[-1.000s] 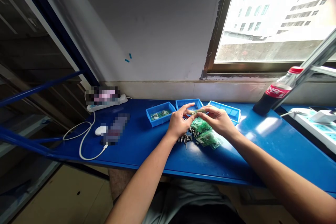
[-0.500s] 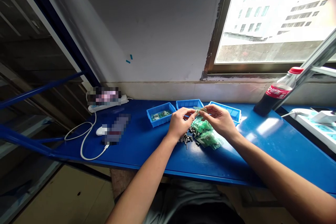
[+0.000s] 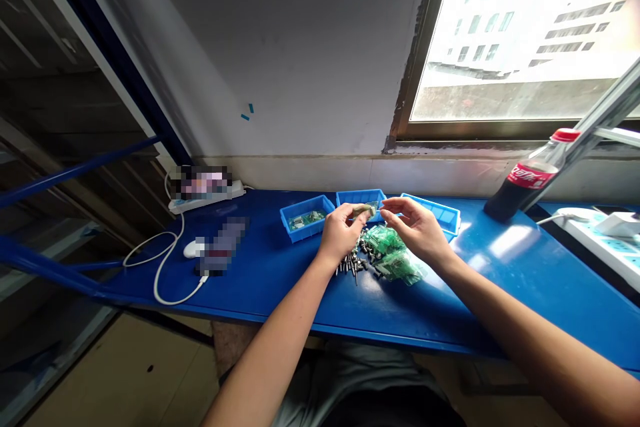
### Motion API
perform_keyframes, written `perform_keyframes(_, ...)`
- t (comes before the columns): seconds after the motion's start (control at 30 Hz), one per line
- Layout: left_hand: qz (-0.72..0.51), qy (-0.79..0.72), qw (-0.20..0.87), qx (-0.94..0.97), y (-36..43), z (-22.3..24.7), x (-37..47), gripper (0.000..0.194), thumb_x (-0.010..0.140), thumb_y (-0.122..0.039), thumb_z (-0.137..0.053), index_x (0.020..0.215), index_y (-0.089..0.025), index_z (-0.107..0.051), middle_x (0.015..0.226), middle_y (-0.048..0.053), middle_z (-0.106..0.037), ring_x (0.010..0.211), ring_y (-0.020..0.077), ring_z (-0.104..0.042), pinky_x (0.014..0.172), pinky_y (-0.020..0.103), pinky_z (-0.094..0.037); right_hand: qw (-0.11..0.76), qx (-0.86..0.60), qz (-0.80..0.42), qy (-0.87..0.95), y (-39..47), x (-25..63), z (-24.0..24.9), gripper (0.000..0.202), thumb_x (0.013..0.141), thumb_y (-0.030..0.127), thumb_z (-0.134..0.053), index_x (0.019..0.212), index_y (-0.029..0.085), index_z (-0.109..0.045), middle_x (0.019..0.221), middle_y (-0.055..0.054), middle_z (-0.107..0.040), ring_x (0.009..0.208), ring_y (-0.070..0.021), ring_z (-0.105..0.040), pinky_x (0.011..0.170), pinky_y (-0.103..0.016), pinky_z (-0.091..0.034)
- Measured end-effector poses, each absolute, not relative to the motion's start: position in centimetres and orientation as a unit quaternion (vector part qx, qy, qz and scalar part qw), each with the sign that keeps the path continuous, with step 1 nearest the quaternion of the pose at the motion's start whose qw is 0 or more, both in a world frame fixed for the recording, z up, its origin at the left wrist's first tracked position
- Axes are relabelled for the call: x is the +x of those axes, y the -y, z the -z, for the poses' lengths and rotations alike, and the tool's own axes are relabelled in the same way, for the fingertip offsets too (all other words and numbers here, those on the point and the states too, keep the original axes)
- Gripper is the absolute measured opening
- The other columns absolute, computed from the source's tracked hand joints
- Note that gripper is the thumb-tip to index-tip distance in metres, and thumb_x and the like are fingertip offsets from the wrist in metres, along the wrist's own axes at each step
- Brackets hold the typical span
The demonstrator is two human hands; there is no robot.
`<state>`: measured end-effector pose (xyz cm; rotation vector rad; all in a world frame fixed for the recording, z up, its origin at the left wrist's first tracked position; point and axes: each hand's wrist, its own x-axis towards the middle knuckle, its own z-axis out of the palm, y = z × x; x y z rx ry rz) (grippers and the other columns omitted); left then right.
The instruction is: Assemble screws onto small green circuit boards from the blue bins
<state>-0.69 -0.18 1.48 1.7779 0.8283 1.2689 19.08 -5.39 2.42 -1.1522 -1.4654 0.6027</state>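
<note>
My left hand (image 3: 341, 233) pinches a small greenish plastic packet (image 3: 369, 208) above the middle blue tray. Just right of it, my right hand (image 3: 416, 225) is apart from the packet, fingers spread and with nothing visible between them. Beneath the hands lie a pile of green plastic packets (image 3: 395, 259) and a heap of dark metal screws (image 3: 356, 263). The left blue tray (image 3: 296, 236) holds green and silvery pieces. Behind the hands are the middle blue tray (image 3: 350, 197) and the right blue tray (image 3: 453, 220), partly hidden.
A cola bottle (image 3: 526, 180) leans at the back right, near a white power strip (image 3: 607, 240). On the left are a blurred phone-like object (image 3: 226, 247), a white cable (image 3: 156, 280) and another power strip (image 3: 213, 199). The blue table (image 3: 380, 321) ends close to my body.
My right hand has come off the packet and its fingers have opened. The packet stays in my left hand, which has shifted slightly left, showing more of the middle tray.
</note>
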Motion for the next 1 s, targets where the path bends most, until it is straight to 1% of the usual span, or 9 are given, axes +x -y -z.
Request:
perform_keyframes(0.1, -0.494, -0.302, 0.449, 0.680, 0.31, -1.55, -0.50, 0.027, 0.097, -0.032, -0.076, 0.119, -0.017, -0.076, 0.108, 0.010, -0.082, 0.094, 0.0222, -0.079, 0.084, 0.034, -0.066, 0.554, -0.495, -0.250, 0.621, 5.16, 19.27, -2.30, 0.048, 0.092, 0.059, -0.080, 0.127, 0.027, -0.073, 0.116, -0.010, -0.078, 0.103, -0.0280, -0.074, 0.084, -0.041, -0.064)
perform_keyframes(0.23, -0.484, -0.263, 0.501, 0.667, 0.51, -1.69, -0.37, 0.038, 0.094, -0.027, -0.078, 0.130, -0.018, -0.067, 0.108, 0.010, -0.082, 0.096, 0.0218, -0.080, 0.086, 0.034, -0.066, 0.531, -0.471, -0.303, 0.637, 5.31, 19.18, -2.53, 0.037, 0.093, 0.060, -0.078, 0.109, 0.026, -0.080, 0.106, -0.008, -0.079, 0.097, -0.0271, -0.075, 0.086, -0.041, -0.063)
perform_keyframes(0.33, -0.503, -0.296, 0.455, 0.673, 0.56, -1.85, -0.50, 0.039, 0.092, -0.025, -0.081, 0.127, -0.019, -0.066, 0.114, 0.012, -0.080, 0.101, 0.0226, -0.079, 0.087, 0.034, -0.066, 0.545, -0.475, -0.317, 0.614, 5.42, 19.17, -2.60, 0.037, 0.092, 0.060, -0.079, 0.104, 0.025, -0.081, 0.099, -0.008, -0.080, 0.087, -0.0253, -0.075, 0.081, -0.040, -0.064)
perform_keyframes(0.43, -0.524, -0.347, 0.357, 0.691, 0.68, -2.17, -0.71, 0.023, 0.093, -0.027, -0.082, 0.112, -0.018, -0.072, 0.112, 0.011, -0.079, 0.100, 0.0222, -0.078, 0.084, 0.033, -0.066, 0.574, -0.498, -0.282, 0.585, 5.43, 19.30, -2.53, 0.039, 0.092, 0.060, -0.080, 0.104, 0.023, -0.081, 0.093, -0.007, -0.080, 0.077, -0.0228, -0.074, 0.071, -0.037, -0.063)
perform_keyframes(0.53, -0.496, -0.324, 0.352, 0.724, 0.87, -2.36, -0.71, 0.017, 0.094, -0.028, -0.080, 0.109, -0.018, -0.078, 0.111, 0.010, -0.079, 0.098, 0.0220, -0.078, 0.086, 0.035, -0.067, 0.588, -0.503, -0.264, 0.576, 5.52, 19.23, -2.58, 0.037, 0.091, 0.059, -0.081, 0.104, 0.023, -0.081, 0.095, -0.007, -0.081, 0.073, -0.0218, -0.073, 0.067, -0.036, -0.062)
perform_keyframes(0.67, -0.455, -0.250, 0.405, 0.753, 0.94, -2.22, -0.40, 0.048, 0.085, -0.034, -0.090, 0.129, -0.020, -0.077, 0.129, 0.013, -0.075, 0.109, 0.0253, -0.077, 0.089, 0.036, -0.069, 0.565, -0.466, -0.292, 0.614, 5.82, 18.74, -2.91, 0.034, 0.093, 0.056, -0.081, 0.108, 0.026, -0.081, 0.106, -0.008, -0.081, 0.092, -0.0266, -0.077, 0.079, -0.039, -0.065)
perform_keyframes(0.77, -0.464, -0.274, 0.391, 0.746, 0.77, -2.09, -0.37, 0.038, 0.092, -0.040, -0.083, 0.124, -0.019, -0.079, 0.121, 0.012, -0.078, 0.105, 0.0250, -0.077, 0.090, 0.036, -0.067, 0.549, -0.447, -0.296, 0.641, 5.89, 18.52, -2.93, 0.032, 0.098, 0.056, -0.074, 0.105, 0.026, -0.081, 0.111, -0.009, -0.080, 0.102, -0.0279, -0.076, 0.090, -0.043, -0.064)
perform_keyframes(0.87, -0.467, -0.316, 0.384, 0.731, 0.59, -2.09, -0.58, 0.027, 0.101, -0.040, -0.071, 0.113, -0.018, -0.081, 0.108, 0.010, -0.081, 0.095, 0.0235, -0.077, 0.085, 0.035, -0.066, 0.556, -0.475, -0.271, 0.626, 5.71, 18.64, -2.59, 0.033, 0.098, 0.057, -0.074, 0.108, 0.026, -0.078, 0.108, -0.008, -0.079, 0.095, -0.0265, -0.075, 0.086, -0.043, -0.065)
perform_keyframes(1.0, -0.463, -0.325, 0.400, 0.721, 0.58, -2.12, -0.73, 0.028, 0.101, -0.041, -0.071, 0.115, -0.018, -0.078, 0.102, 0.009, -0.082, 0.088, 0.0215, -0.076, 0.078, 0.032, -0.064, 0.576, -0.494, -0.235, 0.608, 5.33, 18.99, -2.21, 0.042, 0.094, 0.056, -0.080, 0.124, 0.027, -0.073, 0.118, -0.010, -0.076, 0.104, -0.0275, -0.074, 0.086, -0.042, -0.064)
